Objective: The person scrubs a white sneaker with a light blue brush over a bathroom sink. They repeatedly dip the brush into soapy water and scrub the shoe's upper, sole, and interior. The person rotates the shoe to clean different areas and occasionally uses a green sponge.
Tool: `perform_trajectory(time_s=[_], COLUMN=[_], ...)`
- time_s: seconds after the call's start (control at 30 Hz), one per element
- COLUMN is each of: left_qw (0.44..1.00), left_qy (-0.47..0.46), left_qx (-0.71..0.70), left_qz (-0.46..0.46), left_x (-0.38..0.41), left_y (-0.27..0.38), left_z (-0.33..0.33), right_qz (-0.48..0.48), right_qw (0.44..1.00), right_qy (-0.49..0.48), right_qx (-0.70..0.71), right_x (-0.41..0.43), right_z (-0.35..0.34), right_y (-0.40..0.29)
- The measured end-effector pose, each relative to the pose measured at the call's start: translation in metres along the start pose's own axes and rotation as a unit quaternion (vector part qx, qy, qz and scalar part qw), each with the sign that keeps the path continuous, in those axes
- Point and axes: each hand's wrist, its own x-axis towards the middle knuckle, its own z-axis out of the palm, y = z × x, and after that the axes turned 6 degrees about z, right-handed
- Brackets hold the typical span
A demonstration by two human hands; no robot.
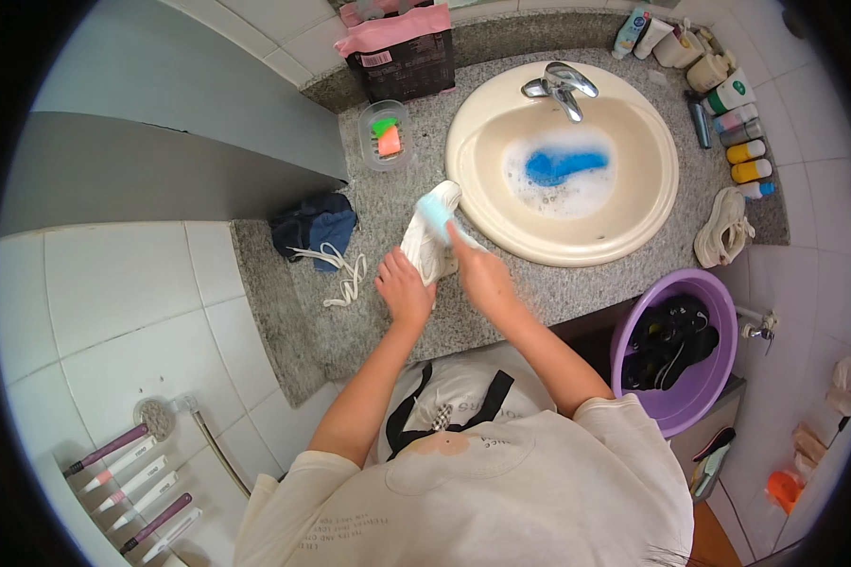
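On the granite counter, left of the sink, lies a white shoe [425, 244]. My left hand [404, 287] grips its near end. A light blue brush [436, 217], blurred, is in my right hand [484, 280] and lies over the upper side of the shoe; its bristles cannot be made out. White shoelaces [347, 276] lie loose to the left, partly over a dark blue cloth [319, 227]. In the cream sink [482, 205], a blue object [564, 165] sits in foamy water. A second light-coloured shoe [722, 228] stands at the counter's right end.
A soap dish [385, 159] with orange and green pieces is behind the shoe, near a pink-and-black pouch [408, 64]. The chrome faucet [564, 88] rises at the sink's back. Bottles and tubes [734, 120] line the right wall. A purple basin [727, 383] holds black shoes below the counter's edge.
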Motion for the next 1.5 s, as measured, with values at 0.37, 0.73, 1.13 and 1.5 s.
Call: perform_trajectory(time_s=[0.37,0.73,1.13,1.5], left_qw=[0.783,0.942,0.964,0.95], left_qy=[-0.3,-0.107,-0.065,-0.174], left_qx=[-0.526,-0.317,-0.14,-0.187], left_qz=[-0.143,0.006,0.215,0.178], left_x=[0.055,0.031,-0.029,-0.031], left_y=[-0.068,-0.082,-0.054,-0.072], left_z=[-0.033,-0.032,-0.03,-0.021], right_qz=[0.142,0.165,0.158,0.189], right_qw=[0.956,0.955,0.955,0.956], right_qy=[0.068,0.072,0.09,0.064], right_qx=[0.246,0.236,0.233,0.214], right_x=[-0.022,-0.031,-0.019,-0.016], right_z=[-0.078,-0.068,-0.063,-0.067], right_y=[0.066,0.07,0.089,0.087])
